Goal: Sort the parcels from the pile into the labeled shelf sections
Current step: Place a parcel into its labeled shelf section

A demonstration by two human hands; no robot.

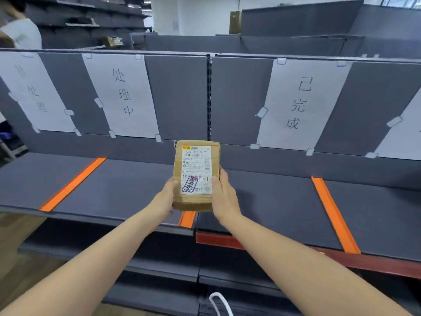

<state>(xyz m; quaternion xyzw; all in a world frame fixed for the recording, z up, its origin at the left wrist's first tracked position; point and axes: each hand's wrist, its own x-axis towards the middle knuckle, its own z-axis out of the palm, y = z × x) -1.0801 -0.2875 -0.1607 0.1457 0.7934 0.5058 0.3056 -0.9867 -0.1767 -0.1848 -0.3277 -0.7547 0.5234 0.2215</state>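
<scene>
A small brown cardboard parcel (196,201) with a white shipping label and a purple stamp is held upright in front of me, over the grey shelf (127,185). My left hand (164,197) grips its lower left edge. My right hand (224,197) grips its lower right edge, thumb on the label. White paper signs hang on the shelf's back panel: one at the far left (34,92), one left of centre (123,94), one at the right (300,103). Orange strips (73,184) (335,215) (187,218) divide the shelf into sections.
A red edge (218,240) runs along the right shelf's front. Lower grey shelves (159,279) lie below. A white cord (218,302) hangs at the bottom. A person in a white top (22,33) stands at the far left. More grey shelving (296,21) fills the background.
</scene>
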